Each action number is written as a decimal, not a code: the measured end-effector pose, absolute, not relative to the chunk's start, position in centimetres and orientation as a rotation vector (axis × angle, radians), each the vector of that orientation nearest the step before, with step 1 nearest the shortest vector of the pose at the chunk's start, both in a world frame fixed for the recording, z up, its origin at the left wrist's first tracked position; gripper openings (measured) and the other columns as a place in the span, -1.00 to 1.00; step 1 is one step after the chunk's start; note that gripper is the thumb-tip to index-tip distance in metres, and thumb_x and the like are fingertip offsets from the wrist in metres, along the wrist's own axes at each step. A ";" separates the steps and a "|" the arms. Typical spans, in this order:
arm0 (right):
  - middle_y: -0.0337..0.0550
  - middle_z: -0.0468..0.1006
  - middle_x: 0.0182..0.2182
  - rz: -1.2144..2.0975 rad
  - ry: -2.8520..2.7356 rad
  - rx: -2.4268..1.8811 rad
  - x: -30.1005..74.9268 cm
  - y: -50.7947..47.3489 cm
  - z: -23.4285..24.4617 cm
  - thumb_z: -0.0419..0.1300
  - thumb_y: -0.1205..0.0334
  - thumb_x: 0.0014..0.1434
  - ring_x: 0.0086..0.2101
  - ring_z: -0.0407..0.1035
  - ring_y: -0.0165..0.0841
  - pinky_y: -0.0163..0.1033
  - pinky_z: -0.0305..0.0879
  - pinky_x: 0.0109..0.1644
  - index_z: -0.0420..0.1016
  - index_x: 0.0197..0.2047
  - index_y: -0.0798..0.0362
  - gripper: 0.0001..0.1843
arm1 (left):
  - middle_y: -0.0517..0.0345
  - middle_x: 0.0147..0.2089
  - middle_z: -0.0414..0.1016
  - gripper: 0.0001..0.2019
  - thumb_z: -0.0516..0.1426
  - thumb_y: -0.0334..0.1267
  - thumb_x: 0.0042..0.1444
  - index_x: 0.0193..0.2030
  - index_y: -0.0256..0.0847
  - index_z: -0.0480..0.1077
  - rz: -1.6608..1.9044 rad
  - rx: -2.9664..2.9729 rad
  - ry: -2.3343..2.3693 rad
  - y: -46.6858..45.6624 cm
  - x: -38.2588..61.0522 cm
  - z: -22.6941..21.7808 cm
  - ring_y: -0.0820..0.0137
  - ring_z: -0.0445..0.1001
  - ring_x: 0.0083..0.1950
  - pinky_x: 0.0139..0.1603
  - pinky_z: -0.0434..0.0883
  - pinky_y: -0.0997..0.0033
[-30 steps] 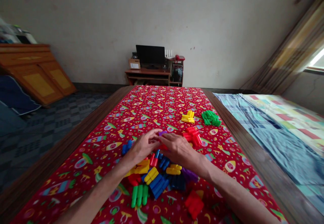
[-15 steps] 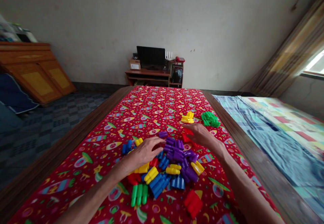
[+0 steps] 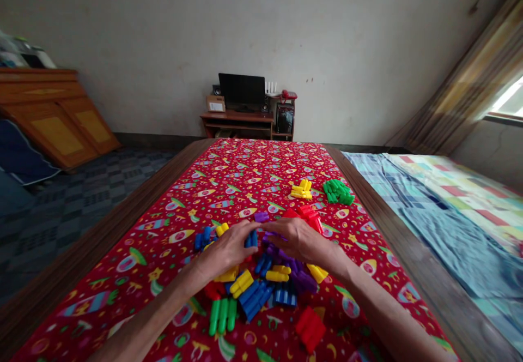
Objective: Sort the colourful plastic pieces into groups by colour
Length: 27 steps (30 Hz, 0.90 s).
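A mixed heap of plastic building blocks, each made of joined tubes, lies on the red patterned cloth. My left hand [image 3: 233,246] is at the heap's left side, thumb and fingers around a blue block [image 3: 252,238]. Over the purple blocks [image 3: 300,277] my right hand [image 3: 300,237] reaches leftward, fingers stretched out and holding nothing visible; its tips come close to my left fingertips. A single purple block [image 3: 261,217] lies just beyond them. Red blocks [image 3: 312,218] are grouped behind my right hand. Yellow blocks [image 3: 278,273], blue blocks [image 3: 255,298] and a green block [image 3: 223,316] lie nearer me.
Farther back are a yellow group [image 3: 301,189] and a green group [image 3: 338,191]. One red block [image 3: 310,329] lies near the front. Wooden table edges [image 3: 368,198] border the cloth [image 3: 163,258]. A bed [image 3: 429,204] stands right, a computer desk [image 3: 237,115] beyond.
My right hand has moved left and nearer me, from the red blocks to over the purple ones, uncovering the red group. My left hand has shifted slightly, closing around a blue block.
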State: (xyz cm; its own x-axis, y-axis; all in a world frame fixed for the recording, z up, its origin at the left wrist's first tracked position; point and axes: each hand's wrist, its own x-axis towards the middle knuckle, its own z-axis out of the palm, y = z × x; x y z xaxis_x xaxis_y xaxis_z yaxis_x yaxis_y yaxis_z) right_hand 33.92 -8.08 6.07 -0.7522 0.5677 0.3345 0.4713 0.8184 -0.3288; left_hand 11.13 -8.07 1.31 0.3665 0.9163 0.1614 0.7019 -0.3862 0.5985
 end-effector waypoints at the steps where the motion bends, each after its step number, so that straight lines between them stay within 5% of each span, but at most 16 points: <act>1: -0.05 0.57 -0.23 0.313 -2.576 -0.726 33.1 -8.5 5.7 0.08 0.30 0.30 -0.28 0.45 -0.37 -0.34 0.29 -0.27 0.37 0.10 0.08 -0.69 | 0.00 0.07 0.54 -0.55 0.23 -0.26 -0.03 0.07 -0.10 0.45 0.740 2.142 1.409 -7.8 11.2 1.8 0.09 0.45 0.14 0.19 0.36 0.15; 4: 0.20 0.40 0.09 0.261 -2.545 -0.659 31.3 -9.2 4.7 0.10 0.26 0.28 0.04 0.36 -0.19 -0.18 0.35 -0.01 0.14 0.28 0.18 -0.46 | -0.03 0.08 0.54 -0.56 0.16 -0.09 0.06 0.08 -0.19 0.44 0.927 1.890 1.356 -7.5 11.6 3.3 0.11 0.47 0.13 0.15 0.39 0.19; 6: 0.24 0.35 0.14 0.226 -2.519 -0.663 30.9 -9.1 4.3 0.09 0.28 0.27 0.09 0.32 -0.15 -0.12 0.34 0.04 0.04 0.32 0.18 -0.40 | -0.06 0.10 0.53 -0.52 0.13 -0.03 0.09 0.10 -0.25 0.42 0.991 1.722 1.279 -7.9 12.0 3.8 0.11 0.48 0.12 0.13 0.42 0.20; 11: 0.08 0.51 -0.13 0.252 -2.459 -0.763 32.4 -7.9 4.6 0.04 0.30 0.29 -0.17 0.43 -0.24 -0.21 0.35 -0.16 0.18 0.22 0.15 -0.56 | -0.02 0.06 0.56 -0.46 0.11 0.01 0.15 0.21 -0.23 0.35 0.952 1.604 1.155 -9.2 13.0 4.4 0.12 0.50 0.08 0.09 0.46 0.17; 15: -0.06 0.50 -0.34 0.274 -2.376 -0.852 34.1 -6.5 5.1 -0.02 0.34 0.30 -0.38 0.37 -0.35 -0.30 0.22 -0.31 0.34 0.01 0.13 -0.75 | 0.02 0.10 0.54 -0.57 0.08 -0.03 0.19 0.13 -0.16 0.43 1.006 1.857 1.254 -8.7 12.6 4.4 0.15 0.45 0.15 0.24 0.33 0.17; 17: -0.17 0.44 -0.45 0.353 -2.327 -0.888 34.7 -5.9 5.2 -0.02 0.26 0.33 -0.48 0.28 -0.41 -0.32 0.14 -0.39 0.38 -0.11 0.10 -0.81 | -0.01 0.16 0.49 -0.61 0.04 -0.09 0.23 0.12 -0.17 0.43 0.988 2.053 1.303 -7.9 12.0 3.5 0.17 0.40 0.20 0.30 0.26 0.17; 20: -0.31 0.29 -0.60 0.560 -2.218 -1.006 34.9 -5.3 5.2 -0.03 0.03 0.36 -0.59 0.13 -0.48 -0.34 0.04 -0.47 0.35 -0.35 0.07 -0.64 | -0.06 0.30 0.33 -0.58 0.05 -0.10 0.22 0.15 -0.19 0.40 0.913 2.263 1.342 -6.6 11.1 1.3 0.12 0.22 0.35 0.37 0.12 0.05; 23: -0.31 0.27 -0.61 0.860 -2.159 -1.034 35.0 -4.9 5.3 -0.09 -0.12 0.35 -0.58 0.14 -0.50 -0.36 0.07 -0.47 0.29 -0.46 0.07 -0.49 | -0.05 0.32 0.31 -0.56 0.10 -0.02 0.17 0.14 -0.14 0.40 0.866 2.250 1.368 -6.0 10.7 0.1 0.07 0.16 0.38 0.37 0.11 -0.02; 27: -0.33 0.31 -0.52 1.007 -2.222 -0.921 34.5 -5.4 5.3 0.02 -0.04 0.30 -0.51 0.15 -0.49 -0.37 0.10 -0.45 0.29 -0.35 0.07 -0.65 | -0.06 0.19 0.43 -0.54 0.04 -0.02 0.25 0.21 -0.16 0.33 0.989 2.141 1.244 -7.2 11.7 2.2 0.16 0.40 0.21 0.25 0.31 0.17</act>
State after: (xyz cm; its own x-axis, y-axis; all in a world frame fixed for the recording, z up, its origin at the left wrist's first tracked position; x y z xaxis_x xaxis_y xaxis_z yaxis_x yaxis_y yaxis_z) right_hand 34.53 -5.44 5.34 -0.6288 0.7565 0.1799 0.3633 0.4903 -0.7922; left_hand 11.73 -7.19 2.16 0.3289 0.8776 0.3489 0.5382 -0.4777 0.6944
